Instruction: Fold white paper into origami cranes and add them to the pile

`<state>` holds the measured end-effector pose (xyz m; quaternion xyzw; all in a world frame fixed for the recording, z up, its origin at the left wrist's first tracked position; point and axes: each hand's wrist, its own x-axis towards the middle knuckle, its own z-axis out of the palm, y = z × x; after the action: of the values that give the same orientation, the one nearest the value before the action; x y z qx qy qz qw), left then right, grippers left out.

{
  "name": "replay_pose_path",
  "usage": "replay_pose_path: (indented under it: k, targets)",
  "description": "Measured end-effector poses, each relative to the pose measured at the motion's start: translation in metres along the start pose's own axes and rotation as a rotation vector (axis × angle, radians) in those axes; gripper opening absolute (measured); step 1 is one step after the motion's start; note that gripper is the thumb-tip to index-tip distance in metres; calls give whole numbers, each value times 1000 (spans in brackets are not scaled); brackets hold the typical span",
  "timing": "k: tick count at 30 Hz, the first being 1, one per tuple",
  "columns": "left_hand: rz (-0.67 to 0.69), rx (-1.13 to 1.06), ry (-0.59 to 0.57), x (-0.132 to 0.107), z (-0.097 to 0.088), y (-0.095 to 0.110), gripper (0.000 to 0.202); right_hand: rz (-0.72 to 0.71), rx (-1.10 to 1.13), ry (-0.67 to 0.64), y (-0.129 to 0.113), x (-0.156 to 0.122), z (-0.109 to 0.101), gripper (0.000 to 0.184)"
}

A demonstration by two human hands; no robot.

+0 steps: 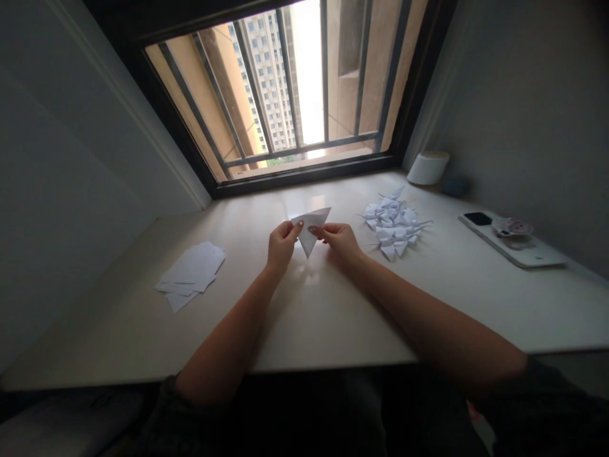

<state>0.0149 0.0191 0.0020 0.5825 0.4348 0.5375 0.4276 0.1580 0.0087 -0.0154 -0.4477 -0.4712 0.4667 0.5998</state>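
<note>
Between my two hands is a white sheet of paper (pixel 311 219), folded into a triangle with one corner pointing down toward me. My left hand (pixel 282 244) pinches its left side, thumb on the near face. On the other side my right hand (pixel 340 238) grips the paper with thumb and fingers. The paper is held just above the white tabletop (pixel 304 330). Left of my hands lies a loose stack of flat white paper squares (pixel 193 270). To the right sits a heap of folded white paper pieces (pixel 394 222) with thin pointed ends.
At the right edge lies a white phone (pixel 537 255) with a round grip on its back. A white cup-like container (pixel 428 167) and a small dark object (pixel 455 186) stand at the back right. A barred window (pixel 285 89) is behind the table.
</note>
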Motion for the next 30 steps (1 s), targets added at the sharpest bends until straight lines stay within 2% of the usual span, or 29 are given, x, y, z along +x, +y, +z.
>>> replay_pose_path:
  k: [3, 5, 9, 12, 19, 23, 30]
  targets:
    - [-56, -34, -110, -2, 3, 0, 39, -2, 4, 22, 2, 2, -1, 37]
    - [-69, -29, -142, -2, 3, -5, 40, 5, 31, 45, 2, 3, -1, 36]
    - [-99, 35, -133, -3, 0, -11, 39, 59, 79, 70, 0, 2, -1, 36]
    - [-121, 23, -174, -4, 0, -8, 39, 71, 92, 82, -1, 2, 0, 43]
    - [-134, 32, -231, -5, 2, -3, 38, -4, 102, 256, -3, 13, -12, 49]
    - [-137, 40, -268, -4, 3, -10, 37, 6, 112, 392, -4, 19, -21, 42]
    - [-111, 48, -251, -4, 3, -11, 36, -67, 47, 476, -3, 17, -18, 34]
